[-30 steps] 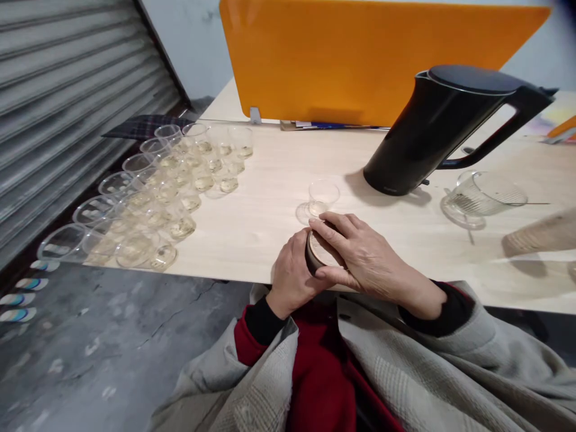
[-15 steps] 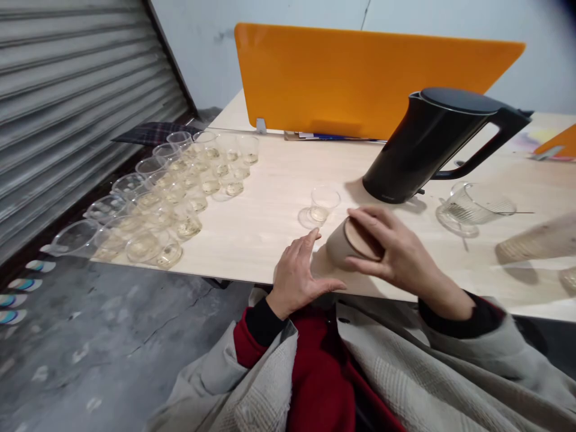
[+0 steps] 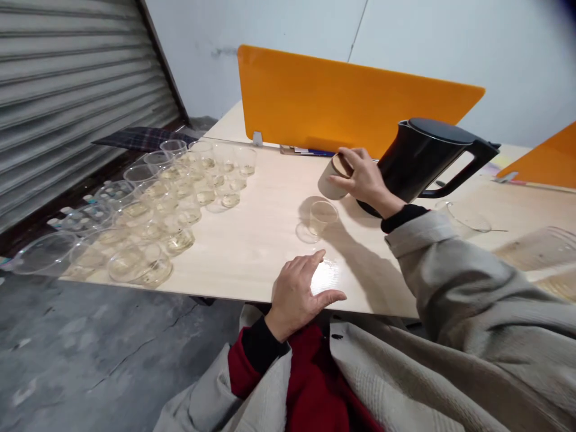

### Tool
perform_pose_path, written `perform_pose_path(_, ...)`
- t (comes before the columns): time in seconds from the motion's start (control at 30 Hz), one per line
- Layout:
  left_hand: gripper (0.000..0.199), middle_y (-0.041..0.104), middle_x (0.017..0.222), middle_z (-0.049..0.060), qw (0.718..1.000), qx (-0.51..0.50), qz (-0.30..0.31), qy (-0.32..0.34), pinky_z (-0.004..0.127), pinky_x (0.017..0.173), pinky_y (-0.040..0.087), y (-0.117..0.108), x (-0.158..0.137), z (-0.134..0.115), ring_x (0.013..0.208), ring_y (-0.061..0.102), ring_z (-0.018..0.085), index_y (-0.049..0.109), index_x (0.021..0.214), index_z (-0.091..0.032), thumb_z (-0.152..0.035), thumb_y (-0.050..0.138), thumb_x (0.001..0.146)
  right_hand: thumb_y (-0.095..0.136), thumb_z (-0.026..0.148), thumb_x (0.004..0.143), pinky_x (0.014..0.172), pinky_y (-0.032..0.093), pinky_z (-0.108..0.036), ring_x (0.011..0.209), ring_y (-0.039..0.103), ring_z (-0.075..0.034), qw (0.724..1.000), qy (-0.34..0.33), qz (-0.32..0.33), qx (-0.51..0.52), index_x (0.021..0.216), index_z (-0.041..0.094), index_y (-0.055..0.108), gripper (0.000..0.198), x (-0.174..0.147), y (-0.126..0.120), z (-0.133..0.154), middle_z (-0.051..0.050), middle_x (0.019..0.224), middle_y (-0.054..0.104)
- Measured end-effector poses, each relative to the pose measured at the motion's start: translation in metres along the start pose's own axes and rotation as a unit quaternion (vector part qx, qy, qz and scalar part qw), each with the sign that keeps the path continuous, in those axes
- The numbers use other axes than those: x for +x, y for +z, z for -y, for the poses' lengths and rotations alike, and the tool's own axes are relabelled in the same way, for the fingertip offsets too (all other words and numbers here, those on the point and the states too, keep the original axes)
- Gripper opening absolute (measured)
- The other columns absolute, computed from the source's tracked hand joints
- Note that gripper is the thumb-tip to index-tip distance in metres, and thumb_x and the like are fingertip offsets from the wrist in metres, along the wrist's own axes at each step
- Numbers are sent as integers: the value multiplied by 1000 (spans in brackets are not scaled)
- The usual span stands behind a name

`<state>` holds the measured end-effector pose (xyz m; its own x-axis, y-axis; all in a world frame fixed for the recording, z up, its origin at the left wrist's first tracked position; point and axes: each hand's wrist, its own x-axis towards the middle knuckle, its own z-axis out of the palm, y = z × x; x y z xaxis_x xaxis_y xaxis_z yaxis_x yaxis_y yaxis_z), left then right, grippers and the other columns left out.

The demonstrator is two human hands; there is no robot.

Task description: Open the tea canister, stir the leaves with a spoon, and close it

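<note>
The jar (image 3: 330, 182) is round and pale beige, with a brown top. It is in the right hand (image 3: 365, 183), whose fingers grip around its top, near the black kettle (image 3: 416, 165). The left hand (image 3: 296, 295) is well apart from the jar, thumb and fingers spread, holding nothing.

R hand (image 3: 368, 180) grips canister (image 3: 330, 182), prob. lidded, nr kettle (image 3: 416, 159).

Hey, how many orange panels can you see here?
2. One orange panel stands behind the canister in the right hand; a second orange panel, cut off by the frame, is at the far right, past the black kettle. More may be out of view.
</note>
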<state>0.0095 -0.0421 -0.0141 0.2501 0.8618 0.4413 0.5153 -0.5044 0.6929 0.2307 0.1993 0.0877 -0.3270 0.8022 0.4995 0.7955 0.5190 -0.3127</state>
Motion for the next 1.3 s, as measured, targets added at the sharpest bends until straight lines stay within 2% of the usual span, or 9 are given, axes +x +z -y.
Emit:
perform_pose_path(0.17, 78, 78, 125, 13, 1000, -13, 5, -5, 51, 95, 60, -2, 1, 0, 109, 75, 31, 57, 147, -19, -77, 62, 95, 74, 70, 82, 111, 51, -60, 125, 61, -41, 998, -2, 61, 26, 151, 17, 63, 88, 29, 49, -13, -21, 138, 62)
perform_pose_path(0.33, 76, 79, 123, 14, 1000, -21, 6, -2, 51, 95, 59, -2, 1, 0, 108, 76, 31, 59, 145, -19, -76, 62, 96, 74, 67, 82, 113, 50, -56, 129, 60, -40, 994, -45, 92, 33, 152, 18, 64, 87, 40, 67, -22, -20, 142, 62)
perform_pose_path(0.63, 69, 80, 123, 13, 1000, -28, -1, 2, 50, 93, 60, -2, 1, 0, 107, 76, 31, 61, 142, -20, -73, 64, 97, 76, 67, 81, 120, 44, -60, 139, 56, -43, 984, -76, 146, 65, 154, 21, 63, 87, 46, 60, -33, -19, 153, 59)
perform_pose_path(0.83, 68, 80, 122, 13, 1000, -17, -2, 3, 51, 93, 60, -1, 1, 0, 107, 76, 31, 62, 141, -19, -71, 65, 97, 74, 57, 85, 130, 32, -62, 154, 45, -43, 977, -99, 173, 70, 158, 17, 60, 85, 54, 57, -37, -19, 168, 49)
perform_pose_path(0.97, 68, 80, 122, 13, 1000, -17, -6, 3, 52, 94, 60, 0, 1, 1, 109, 76, 32, 63, 141, -19, -71, 65, 97, 75, 47, 83, 132, 30, -61, 159, 42, -41, 973, -105, 193, 70, 160, 19, 58, 84, 66, 59, -42, -14, 170, 48)
perform_pose_path(1.17, 66, 81, 122, 13, 1000, -21, -5, 1, 51, 96, 61, 0, 0, 2, 112, 77, 32, 64, 141, -22, -71, 65, 97, 76, 38, 80, 132, 28, -64, 160, 40, -41, 973, -79, 209, 58, 161, 21, 56, 85, 79, 62, -50, -12, 173, 43)
perform_pose_path(1.3, 66, 81, 122, 13, 1000, -28, -8, -2, 52, 96, 61, -1, 0, 2, 111, 77, 32, 64, 140, -21, -70, 66, 97, 83, 45, 79, 133, 19, -71, 164, 28, -46, 979, -51, 194, 47, 165, 24, 52, 94, 74, 61, -48, -14, 176, 36)
